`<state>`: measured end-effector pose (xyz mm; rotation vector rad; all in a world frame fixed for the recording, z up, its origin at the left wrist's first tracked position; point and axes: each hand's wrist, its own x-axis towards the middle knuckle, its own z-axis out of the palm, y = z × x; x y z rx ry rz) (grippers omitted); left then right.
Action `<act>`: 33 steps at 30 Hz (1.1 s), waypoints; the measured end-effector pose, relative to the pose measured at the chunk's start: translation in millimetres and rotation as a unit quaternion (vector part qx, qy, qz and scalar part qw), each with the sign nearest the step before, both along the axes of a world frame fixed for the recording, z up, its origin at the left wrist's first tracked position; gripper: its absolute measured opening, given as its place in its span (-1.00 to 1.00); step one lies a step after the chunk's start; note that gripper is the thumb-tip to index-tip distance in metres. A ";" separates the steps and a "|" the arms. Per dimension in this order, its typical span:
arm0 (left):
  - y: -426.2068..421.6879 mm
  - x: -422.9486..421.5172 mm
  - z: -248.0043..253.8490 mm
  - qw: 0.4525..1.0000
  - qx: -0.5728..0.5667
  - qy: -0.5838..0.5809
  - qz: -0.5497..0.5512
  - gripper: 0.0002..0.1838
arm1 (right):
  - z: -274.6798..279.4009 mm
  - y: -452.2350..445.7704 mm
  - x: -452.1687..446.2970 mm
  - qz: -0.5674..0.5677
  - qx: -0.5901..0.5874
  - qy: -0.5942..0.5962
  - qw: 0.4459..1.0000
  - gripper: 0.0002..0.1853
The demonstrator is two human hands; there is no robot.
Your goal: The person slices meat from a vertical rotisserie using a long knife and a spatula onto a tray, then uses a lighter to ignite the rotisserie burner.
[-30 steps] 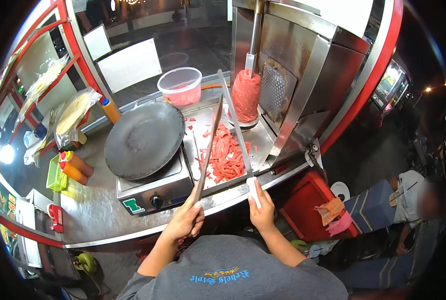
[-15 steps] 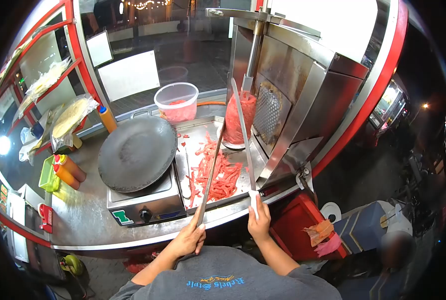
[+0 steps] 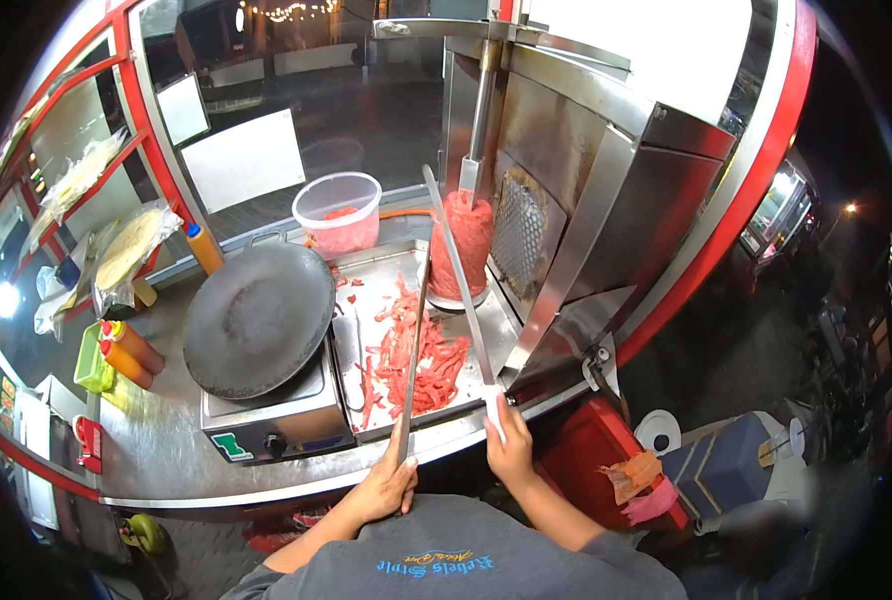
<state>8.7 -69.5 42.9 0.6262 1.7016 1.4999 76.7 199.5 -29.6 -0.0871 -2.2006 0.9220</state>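
My left hand (image 3: pixel 386 488) is closed round the lower end of a long, narrow metal tool (image 3: pixel 415 365), which points up over the tray; its exact kind is unclear. A long knife (image 3: pixel 460 268) with a white handle is in my right hand (image 3: pixel 509 446), its blade slanting up and left. The blade crosses in front of a stack of reddish meat (image 3: pixel 469 245) on an upright spit (image 3: pixel 483 105); whether it touches the meat I cannot tell. Beneath both tools, shaved meat strips (image 3: pixel 436 375) lie heaped in a metal tray (image 3: pixel 384 262).
A dark round griddle pan (image 3: pixel 256 320) sits on a burner (image 3: pixel 311 425) left of the tray. Behind it stands a clear tub (image 3: pixel 338 205) holding meat. The grill's metal housing (image 3: pixel 606 220) rises at right. Sauce bottles (image 3: pixel 129 362) and bagged flatbreads (image 3: pixel 136 245) are at left.
The whole view has shifted, so the counter things appear further left. The knife's tip has swung slightly left relative to the meat stack. Both hands keep their holds.
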 end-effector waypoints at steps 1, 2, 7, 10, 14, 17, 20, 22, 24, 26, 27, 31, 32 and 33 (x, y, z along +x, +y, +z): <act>3.5 -0.4 0.3 1.000 0.000 0.001 -0.001 -0.19 | 15.7 1.4 -19.3 0.012 -0.013 0.011 1.000 -0.39; 6.8 0.0 1.1 1.000 -0.001 0.002 -0.003 -0.19 | 29.3 3.1 -32.4 0.009 0.001 0.013 1.000 -0.38; 17.3 -4.9 0.0 1.000 -0.002 0.004 0.001 -0.16 | -14.5 0.5 26.3 -0.037 0.032 -0.048 0.998 -0.37; 24.9 -5.9 -4.0 1.000 0.002 0.003 0.011 -0.15 | -45.0 -8.8 72.0 -0.042 0.023 -0.063 0.997 -0.32; 36.7 -5.5 -6.8 0.999 0.006 0.015 0.032 -0.13 | 5.3 -2.0 10.6 -0.028 0.031 -0.047 0.998 -0.34; 47.0 -10.7 -7.1 0.999 0.007 0.011 0.041 -0.12 | 30.8 -1.3 -10.9 -0.036 0.044 -0.072 0.996 -0.34; 48.4 -20.1 -0.6 0.999 0.039 -0.018 0.031 -0.14 | 18.7 -8.1 31.4 -0.034 0.036 -0.094 0.994 -0.33; 49.7 -25.0 -0.9 0.998 0.050 -0.016 0.029 -0.19 | -7.4 -5.8 77.3 0.005 0.014 -0.119 0.993 -0.32; 44.7 -22.0 -0.8 0.998 0.046 -0.045 0.028 -0.20 | -8.9 -6.1 91.8 0.026 0.015 -0.087 0.996 -0.34; 35.1 -13.2 -13.1 0.997 0.045 -0.055 0.030 -0.20 | 2.6 -6.3 78.6 0.045 0.005 -0.050 0.998 -0.35; 28.0 -8.5 -13.3 0.998 0.038 -0.047 0.019 -0.18 | 7.8 -5.1 56.3 0.040 0.006 -0.013 0.999 -0.35; 4.2 10.6 4.7 0.999 0.017 -0.031 0.003 -0.15 | 35.8 -6.5 -20.9 -0.002 -0.019 0.027 0.999 -0.38; -1.9 11.0 7.7 1.000 0.005 -0.028 0.000 -0.15 | 32.7 -5.7 -24.1 -0.016 -0.008 0.030 0.999 -0.39; -5.7 11.2 -1.5 0.999 0.014 -0.033 0.007 -0.15 | 28.8 -7.2 -30.2 -0.033 0.000 0.036 0.999 -0.39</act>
